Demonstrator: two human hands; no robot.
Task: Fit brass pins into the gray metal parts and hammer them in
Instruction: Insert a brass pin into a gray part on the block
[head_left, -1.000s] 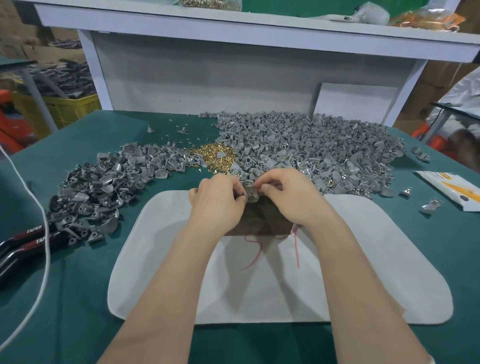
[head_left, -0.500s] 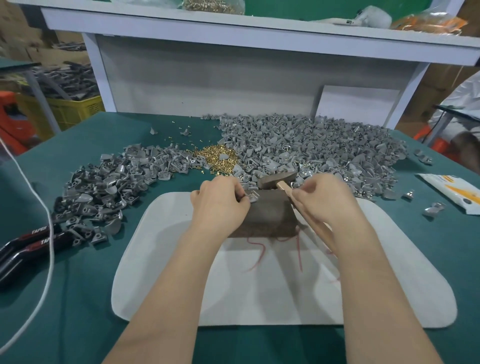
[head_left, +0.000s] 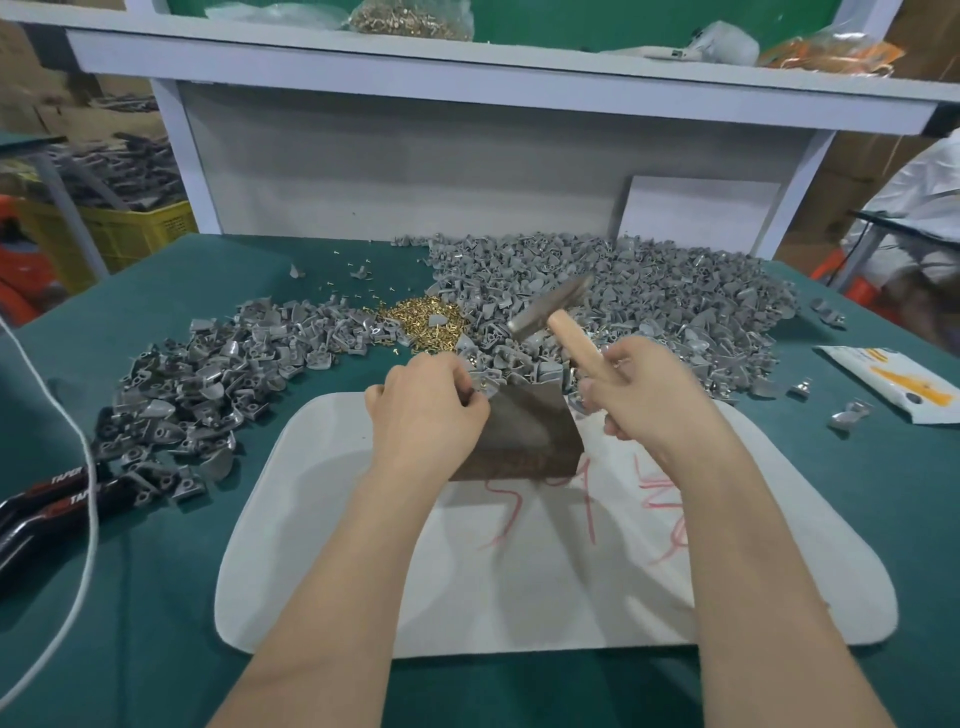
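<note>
**Hammer tilted above the part, blow runs down and left**

Nearest lies the white mat (head_left: 519, 597), with a dark block (head_left: 530, 436) standing on its far half. The left hand (head_left: 423, 410) rests at the block's far left corner, fingers curled and pinching a small gray part (head_left: 482, 388) against the top. The fingers hide most of it, so whether a pin stands in it cannot be told.

The right hand (head_left: 649, 395) sits just right of the block, wrapped round the wooden handle of the hammer (head_left: 550, 312). The handle's long axis runs from that fist away and to the left. The blurred steel head hangs beyond the block, above and to the right of the part.

The strike therefore seems to turn on one line — head down, toward the body and left onto the part, landing just beside the left fingertips. A wide blow would meet fingers rather than metal.

Farther off are the pile of brass pins (head_left: 423, 325) and the gray parts (head_left: 675, 296) heaped on either side
</note>
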